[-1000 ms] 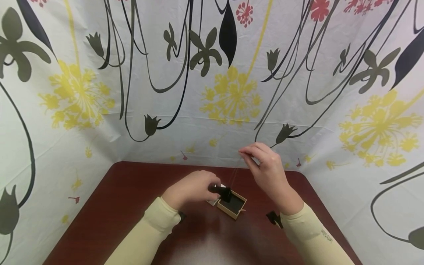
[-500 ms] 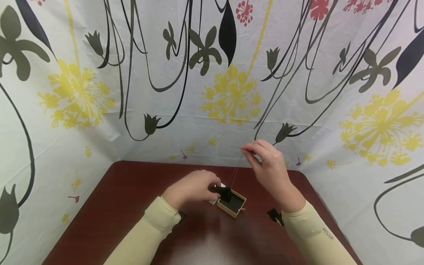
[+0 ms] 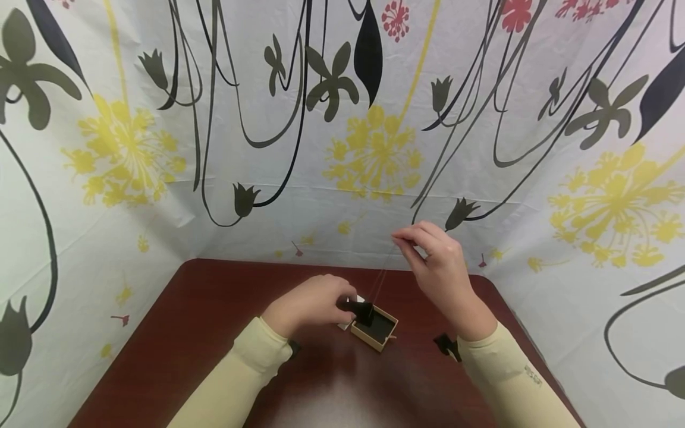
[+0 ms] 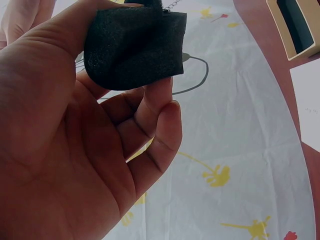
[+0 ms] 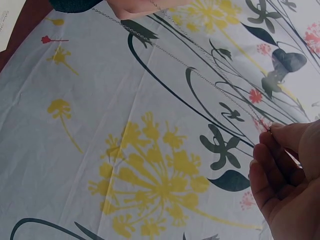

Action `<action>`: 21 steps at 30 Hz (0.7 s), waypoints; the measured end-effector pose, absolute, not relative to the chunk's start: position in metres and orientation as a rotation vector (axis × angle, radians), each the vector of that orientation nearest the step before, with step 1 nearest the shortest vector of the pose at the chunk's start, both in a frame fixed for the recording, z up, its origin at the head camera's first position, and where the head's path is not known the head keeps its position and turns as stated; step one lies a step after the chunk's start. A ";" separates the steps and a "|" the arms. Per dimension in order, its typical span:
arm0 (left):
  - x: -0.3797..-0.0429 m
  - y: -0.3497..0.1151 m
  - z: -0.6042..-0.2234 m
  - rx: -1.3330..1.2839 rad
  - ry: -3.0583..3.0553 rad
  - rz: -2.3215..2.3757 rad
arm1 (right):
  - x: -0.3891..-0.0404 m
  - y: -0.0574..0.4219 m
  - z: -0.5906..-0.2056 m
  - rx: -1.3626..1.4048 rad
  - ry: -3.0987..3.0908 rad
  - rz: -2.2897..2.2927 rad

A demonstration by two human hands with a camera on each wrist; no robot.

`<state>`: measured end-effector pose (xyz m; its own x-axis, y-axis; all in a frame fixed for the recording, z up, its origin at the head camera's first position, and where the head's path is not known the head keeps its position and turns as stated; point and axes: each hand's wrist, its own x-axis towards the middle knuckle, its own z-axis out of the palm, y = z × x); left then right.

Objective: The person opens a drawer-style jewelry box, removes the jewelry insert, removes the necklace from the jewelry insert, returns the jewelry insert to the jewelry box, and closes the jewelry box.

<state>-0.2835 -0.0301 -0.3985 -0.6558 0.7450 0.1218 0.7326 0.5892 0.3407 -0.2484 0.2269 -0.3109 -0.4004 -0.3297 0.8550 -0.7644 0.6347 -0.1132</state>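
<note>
My left hand (image 3: pixel 310 306) grips a black, soft, foam-like pad (image 4: pixel 135 50) that looks bent over between thumb and fingers. A thin chain necklace (image 5: pixel 200 75) runs from the pad up to my right hand (image 3: pixel 439 267). In the right wrist view, thumb and index fingertip pinch one end of the chain, and two strands slant toward the pad. The chain's other end is hidden at the pad. Below the pad in the head view stands a small tan box (image 3: pixel 366 342) with a dark inside.
A white card (image 4: pixel 307 102) lies beside the box, partly hidden by my left hand in the head view. The dark red table (image 3: pixel 225 297) ends at a white patterned cloth (image 3: pixel 299 166), which rises behind and on both sides.
My right hand has risen a little and shifted right, drawing the chain farther from the pad. The left hand and the box stay where they were.
</note>
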 end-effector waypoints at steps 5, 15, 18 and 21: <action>-0.283 -0.030 -0.397 1.287 2.764 0.574 | -0.248 0.228 -0.310 0.847 -1.997 0.638; -0.284 -0.033 -0.398 1.265 2.758 0.597 | -0.250 0.236 -0.314 0.837 -1.995 0.660; -0.284 -0.034 -0.397 1.262 2.764 0.592 | -0.249 0.240 -0.316 0.827 -1.997 0.666; -0.284 -0.035 -0.397 1.260 2.774 0.585 | -0.249 0.245 -0.318 0.810 -1.999 0.677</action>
